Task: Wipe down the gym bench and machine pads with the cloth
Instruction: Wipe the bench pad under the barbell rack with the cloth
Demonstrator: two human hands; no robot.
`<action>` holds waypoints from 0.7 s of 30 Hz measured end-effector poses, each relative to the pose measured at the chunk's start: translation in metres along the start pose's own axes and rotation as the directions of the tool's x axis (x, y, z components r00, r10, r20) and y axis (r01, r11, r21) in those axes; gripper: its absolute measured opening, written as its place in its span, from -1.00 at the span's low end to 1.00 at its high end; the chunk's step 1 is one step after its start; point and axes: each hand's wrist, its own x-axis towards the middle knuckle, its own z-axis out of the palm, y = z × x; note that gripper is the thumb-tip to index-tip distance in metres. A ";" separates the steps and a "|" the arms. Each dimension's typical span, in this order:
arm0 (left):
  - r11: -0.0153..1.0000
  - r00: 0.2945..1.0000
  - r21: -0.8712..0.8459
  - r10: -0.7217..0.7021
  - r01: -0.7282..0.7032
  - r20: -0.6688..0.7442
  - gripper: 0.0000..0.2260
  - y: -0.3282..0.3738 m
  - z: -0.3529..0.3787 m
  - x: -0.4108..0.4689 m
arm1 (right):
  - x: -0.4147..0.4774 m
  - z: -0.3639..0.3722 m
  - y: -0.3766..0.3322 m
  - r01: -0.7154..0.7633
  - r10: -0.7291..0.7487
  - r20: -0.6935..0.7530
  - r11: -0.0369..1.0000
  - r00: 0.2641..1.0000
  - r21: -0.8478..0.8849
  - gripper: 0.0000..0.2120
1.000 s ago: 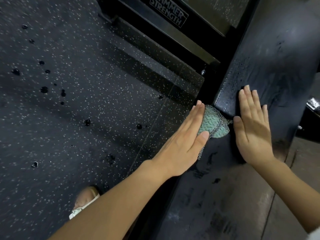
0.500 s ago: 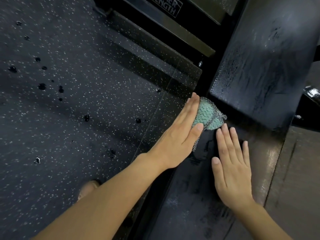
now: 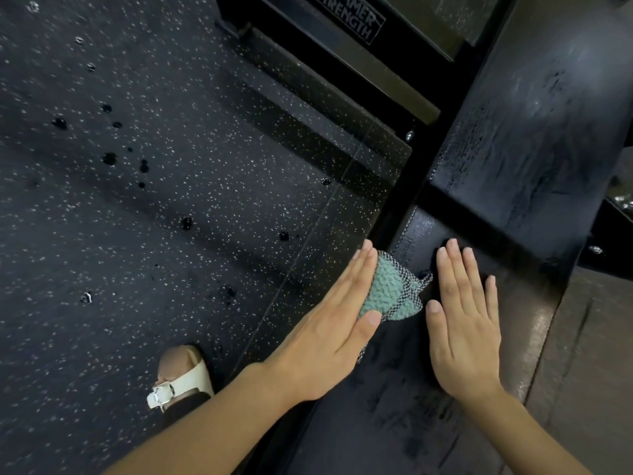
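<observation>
Head view, looking down: my left hand [image 3: 325, 330] is stretched flat, its fingers [image 3: 346, 279] straight and close together, pressing the cloth [image 3: 390, 289] sideways against the left edge of the seat pad [image 3: 394, 433]. My thumb lies along the cloth's near corner, touching it rather than wrapping it. The cloth is a bunched teal piece with dark checked trim, wedged between my palm and the pad's side, near the gap where the seat pad meets the back pad [image 3: 531, 149]. A loose end of trim hangs down below my thumb.

My right hand [image 3: 462, 330] lies palm-down on top of the seat pad, just beside the cloth but not touching it. Its fingers [image 3: 459, 269] are straight and nearly closed up, the thumb set a little apart, holding nothing. The fingertips reach close to the back pad's near edge.

Both forearms come in from the bottom, the left one running long and diagonal. My sandalled foot [image 3: 185, 378] stands on the speckled floor [image 3: 171, 207], left of the bench.
</observation>
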 end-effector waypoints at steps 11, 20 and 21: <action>0.993 0.996 0.115 -0.001 0.011 -0.085 -0.47 -0.003 0.008 0.009 | 0.001 0.003 0.003 -0.003 0.002 -0.020 1.000 1.000 -0.024 -0.47; 0.993 0.999 0.119 0.015 -0.010 -0.043 -0.45 -0.007 -0.003 0.033 | 0.001 0.004 0.006 -0.002 0.001 -0.031 0.999 1.000 -0.044 -0.48; 0.993 0.999 0.118 0.017 -0.013 -0.034 -0.45 -0.007 -0.004 0.034 | 0.001 0.004 0.006 -0.003 0.002 -0.032 0.999 0.999 -0.042 -0.48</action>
